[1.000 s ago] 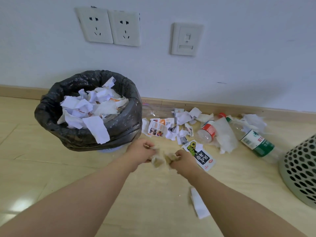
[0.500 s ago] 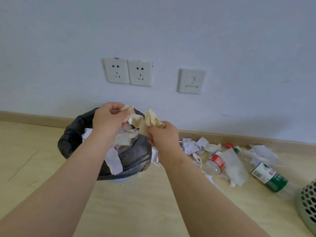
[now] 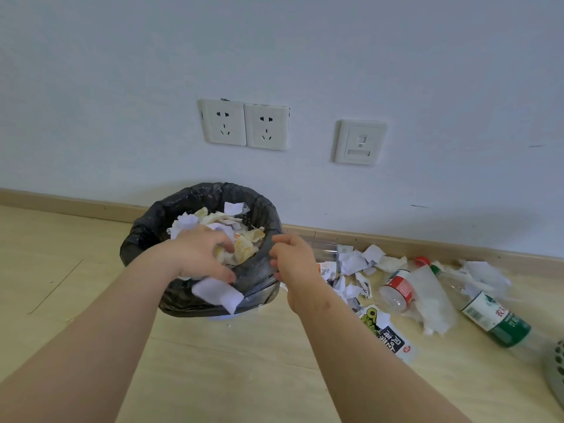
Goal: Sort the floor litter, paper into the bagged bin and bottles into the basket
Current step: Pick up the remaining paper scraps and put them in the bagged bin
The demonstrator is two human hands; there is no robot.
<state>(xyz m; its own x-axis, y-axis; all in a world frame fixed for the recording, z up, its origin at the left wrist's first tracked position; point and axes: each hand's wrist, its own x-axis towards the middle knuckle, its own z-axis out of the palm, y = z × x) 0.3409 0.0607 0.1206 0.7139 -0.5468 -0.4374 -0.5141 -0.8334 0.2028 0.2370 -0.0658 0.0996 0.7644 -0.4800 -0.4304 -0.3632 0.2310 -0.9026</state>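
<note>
Yellowish crumpled paper wad (image 3: 244, 251), held aloft by both hands 0.5 s ago, now inside black-bagged round bin (image 3: 263, 209). Left hand (image 3: 201, 254) fingers still grasp it; right hand (image 3: 294, 259) released, empty. Clear plastic bottles (image 3: 396, 290) remain on floor.

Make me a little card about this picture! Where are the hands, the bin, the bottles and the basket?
Left hand: over the bagged bin, on yellowish crumpled paper; grip unclear
Right hand: beside the bin's rim, fingers loosely curled, holding nothing
Bin: piled with paper; a white sheet hangs over its front rim
Bottles: red-label bottle and green-label bottle, both lying on the floor
Paper scraps: on the floor by the wall
Basket: right edge, inside not visible
</note>
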